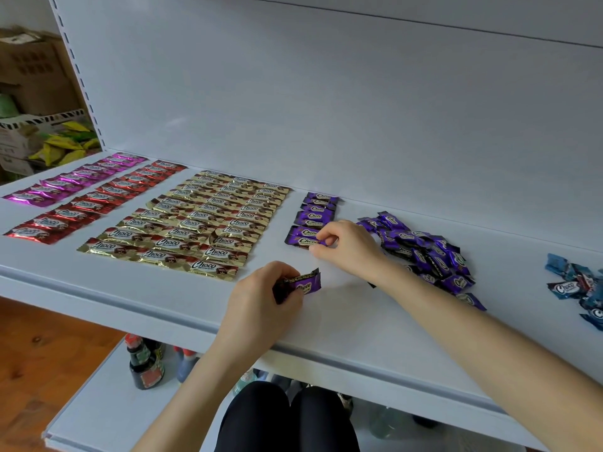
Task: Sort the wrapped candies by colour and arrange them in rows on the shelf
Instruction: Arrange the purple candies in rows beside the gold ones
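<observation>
White shelf (326, 324) carries a pink row (75, 181), red row (94, 203) and gold block (195, 223) toward its left edge, with a purple pile (430, 252) and blue candies (577, 285) toward the right. The left hand (261, 298) has its grip clamped on a purple candy (303, 285), long axis left-right, near the front edge. The purple row (315, 213) ends just behind it. The right hand (346, 246) pinches the row's front candy (301, 241).

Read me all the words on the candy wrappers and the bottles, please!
"Choco": gold candies.
"Choco": red candies.
"Choco": purple candy gripped by the left hand.
"Choco": purple row, including the front candy the right hand pinches.
"Choco": blue candies.
Too blurred or small: pink candies, print under each logo, bottle labels below the shelf.
</observation>
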### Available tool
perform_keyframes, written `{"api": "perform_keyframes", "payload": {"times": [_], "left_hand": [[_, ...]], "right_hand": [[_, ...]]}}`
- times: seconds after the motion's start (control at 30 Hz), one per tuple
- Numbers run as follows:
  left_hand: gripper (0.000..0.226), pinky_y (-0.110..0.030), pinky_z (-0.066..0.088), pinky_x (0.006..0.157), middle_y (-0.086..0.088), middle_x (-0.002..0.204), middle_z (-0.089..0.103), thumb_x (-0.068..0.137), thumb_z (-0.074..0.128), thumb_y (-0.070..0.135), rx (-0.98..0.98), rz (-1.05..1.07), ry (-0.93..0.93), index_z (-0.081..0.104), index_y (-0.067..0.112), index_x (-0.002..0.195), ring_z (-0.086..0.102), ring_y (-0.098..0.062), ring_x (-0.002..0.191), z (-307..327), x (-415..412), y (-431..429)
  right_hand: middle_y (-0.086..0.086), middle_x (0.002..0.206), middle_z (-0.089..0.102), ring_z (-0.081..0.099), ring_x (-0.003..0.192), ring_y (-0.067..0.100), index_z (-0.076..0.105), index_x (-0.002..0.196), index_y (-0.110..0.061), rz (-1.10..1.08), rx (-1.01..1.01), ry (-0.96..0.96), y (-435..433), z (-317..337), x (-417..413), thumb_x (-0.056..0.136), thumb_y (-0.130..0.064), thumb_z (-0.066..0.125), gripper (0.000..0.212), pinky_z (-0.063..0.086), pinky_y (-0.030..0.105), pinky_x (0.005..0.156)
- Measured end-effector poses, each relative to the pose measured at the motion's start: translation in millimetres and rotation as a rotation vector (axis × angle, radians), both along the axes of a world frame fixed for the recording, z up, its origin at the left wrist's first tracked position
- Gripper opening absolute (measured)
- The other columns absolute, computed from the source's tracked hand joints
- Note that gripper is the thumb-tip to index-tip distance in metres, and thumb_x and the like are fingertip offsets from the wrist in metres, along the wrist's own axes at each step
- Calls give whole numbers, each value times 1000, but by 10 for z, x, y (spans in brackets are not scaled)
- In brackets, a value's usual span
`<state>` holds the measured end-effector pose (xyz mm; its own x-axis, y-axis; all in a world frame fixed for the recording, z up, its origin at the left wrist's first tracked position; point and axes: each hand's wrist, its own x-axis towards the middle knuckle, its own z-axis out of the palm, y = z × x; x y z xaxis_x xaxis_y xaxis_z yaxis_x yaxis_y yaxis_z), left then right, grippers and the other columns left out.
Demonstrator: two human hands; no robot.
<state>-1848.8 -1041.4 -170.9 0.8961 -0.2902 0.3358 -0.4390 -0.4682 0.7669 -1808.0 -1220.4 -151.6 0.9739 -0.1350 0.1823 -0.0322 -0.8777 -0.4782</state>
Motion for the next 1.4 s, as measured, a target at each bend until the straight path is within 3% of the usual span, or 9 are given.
{"api": "perform_keyframes", "payload": {"times": [0.17, 0.3, 0.47, 0.67, 0.77, 0.87, 1.0, 1.17, 1.4], "left_hand": [[17, -8, 35, 55, 14, 71, 54, 85, 63, 11, 4, -5, 36, 68, 13, 101, 48, -2, 62, 52, 43, 18], [21, -11, 39, 57, 5, 69, 60, 87, 61, 7, -54, -29, 154, 66, 11, 107, 57, -11, 64, 105, 108, 43], [16, -12, 44, 49, -3, 69, 65, 87, 63, 9, -202, -99, 267, 59, 11, 102, 54, 2, 47, 244, 64, -36], [11, -18, 53, 56, -8, 74, 67, 93, 51, 0, -464, -107, 393, 55, 5, 102, 65, -5, 56, 331, -16, -30], [16, -18, 51, 59, -1, 76, 66, 93, 50, 4, -276, 3, 235, 55, 7, 109, 65, -4, 62, 282, -13, -24], [24, -28, 46, 73, -7, 93, 69, 90, 56, 8, 65, 102, -102, 62, 5, 114, 64, -24, 85, 121, -44, 14], [24, -23, 41, 67, -8, 76, 70, 81, 56, 23, 282, 28, -342, 71, 6, 73, 65, -29, 71, -68, -106, 89], [36, -27, 51, 68, -4, 80, 72, 82, 43, 28, 335, 7, -367, 71, 8, 71, 68, -24, 74, -151, -175, 133], [35, -30, 54, 72, -2, 88, 73, 82, 43, 29, 386, 24, -343, 73, 12, 77, 69, -23, 82, -149, -178, 123]], "right_hand": [[-6, 85, 61, 53, 72, 2, 68, 96, -11, 69, 164, -61, -96, 98, -159, 86, -18, 62, 14, 40, 16, 70], [-17, 86, 62, 55, 80, -6, 68, 99, -14, 241, 267, -77, -74, 207, -449, 85, -17, 65, 14, 40, 7, 67], [-18, 84, 57, 52, 82, -4, 69, 103, -17, 329, 175, -144, -38, 221, -633, 74, -16, 76, 29, 37, 12, 70], [-10, 78, 56, 51, 75, -5, 70, 97, -9, 368, 68, -302, -59, 204, -696, 73, -25, 71, 30, 38, 11, 66], [-5, 76, 57, 50, 73, 5, 70, 92, -7, 348, 15, -315, -54, 154, -674, 74, -27, 69, 27, 35, 6, 67], [-5, 77, 56, 50, 70, 9, 69, 90, -10, 265, -14, -231, -55, 112, -606, 78, -27, 71, 20, 40, 17, 68], [3, 89, 60, 55, 84, 18, 67, 96, -12, 175, -100, -57, -13, 52, -518, 82, -28, 67, 21, 44, 32, 76], [8, 104, 61, 53, 99, 18, 66, 105, -12, 155, -110, -17, 36, 0, -463, 83, -32, 66, 30, 34, 22, 74], [6, 102, 61, 51, 89, 13, 68, 103, -14, 127, -83, -16, 79, -10, -361, 83, -32, 66, 27, 29, 20, 68]]}}
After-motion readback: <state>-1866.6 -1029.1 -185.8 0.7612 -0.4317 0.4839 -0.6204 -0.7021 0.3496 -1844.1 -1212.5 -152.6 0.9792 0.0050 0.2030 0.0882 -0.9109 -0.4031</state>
